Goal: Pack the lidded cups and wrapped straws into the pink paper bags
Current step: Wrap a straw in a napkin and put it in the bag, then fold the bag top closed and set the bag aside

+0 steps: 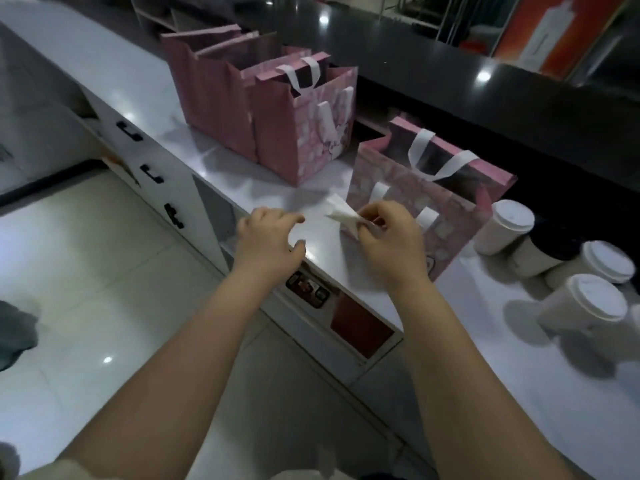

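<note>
My right hand point(388, 237) pinches a bundle of white wrapped straws point(341, 213) just in front of the nearest pink paper bag point(446, 216), which stands open on the white counter point(263, 181). To its left, my left hand point(268, 242) hovers over the counter edge with loosely curled fingers and holds nothing. Farther back stands a second open pink bag point(311, 133) with white handles, and more pink bags point(207, 84) line up behind it. Several lidded white cups point(505, 226) stand at the right of the near bag.
A black raised counter point(485, 95) runs behind the bags. White drawers with black handles point(152, 174) sit below the counter on the left. A control panel point(308, 289) is set in the counter front under my hands. Tiled floor point(86, 271) lies at left.
</note>
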A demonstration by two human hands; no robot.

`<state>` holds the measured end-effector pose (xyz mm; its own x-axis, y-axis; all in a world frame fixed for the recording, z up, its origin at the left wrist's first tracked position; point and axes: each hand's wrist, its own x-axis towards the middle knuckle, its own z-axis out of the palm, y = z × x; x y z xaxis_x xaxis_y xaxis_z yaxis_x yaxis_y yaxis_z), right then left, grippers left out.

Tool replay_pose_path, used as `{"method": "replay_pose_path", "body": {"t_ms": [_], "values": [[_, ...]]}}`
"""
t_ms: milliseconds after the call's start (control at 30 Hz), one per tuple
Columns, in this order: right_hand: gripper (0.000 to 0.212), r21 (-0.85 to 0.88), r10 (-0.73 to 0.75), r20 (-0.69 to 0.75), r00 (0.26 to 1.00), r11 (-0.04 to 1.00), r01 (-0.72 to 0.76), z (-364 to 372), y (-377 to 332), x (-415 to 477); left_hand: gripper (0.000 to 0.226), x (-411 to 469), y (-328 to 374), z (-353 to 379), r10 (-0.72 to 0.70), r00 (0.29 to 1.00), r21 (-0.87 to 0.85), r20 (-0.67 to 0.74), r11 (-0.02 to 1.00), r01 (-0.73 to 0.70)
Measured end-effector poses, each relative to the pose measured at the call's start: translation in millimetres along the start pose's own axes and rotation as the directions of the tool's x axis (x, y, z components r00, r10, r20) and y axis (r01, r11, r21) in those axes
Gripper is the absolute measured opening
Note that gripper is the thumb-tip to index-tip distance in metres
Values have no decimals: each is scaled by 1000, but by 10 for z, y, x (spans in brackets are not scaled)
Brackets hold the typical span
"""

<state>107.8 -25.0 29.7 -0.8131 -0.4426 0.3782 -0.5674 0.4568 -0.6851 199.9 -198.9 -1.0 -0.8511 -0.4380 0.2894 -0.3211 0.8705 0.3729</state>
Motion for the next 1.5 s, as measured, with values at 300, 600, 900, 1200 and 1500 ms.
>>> {"method": "replay_pose_path", "body": {"t_ms": [300,600,900,1200,1500], "values": [[14,-44,-2,-185,983,999,-6,-777,136,1188,33,1628,756,-104,252,959,-154,-127,950,-270],[23,-189,243,124,962,958,-217,-1020,769,1712,26,2515,1209,362,480,868,-307,122,850,-427],[11,-329,402,59,914,872,-362,-1073,1028,1880,64,2910,1316,683,635,681,-383,365,769,-511],[32,-625,505,8,863,677,-390,-842,948,1746,100,3008,1152,766,754,497,-454,430,656,-603],[24,-228,378,-380,844,846,-481,-941,672,1308,40,3008,886,671,777,623,-755,91,462,-465]]}}
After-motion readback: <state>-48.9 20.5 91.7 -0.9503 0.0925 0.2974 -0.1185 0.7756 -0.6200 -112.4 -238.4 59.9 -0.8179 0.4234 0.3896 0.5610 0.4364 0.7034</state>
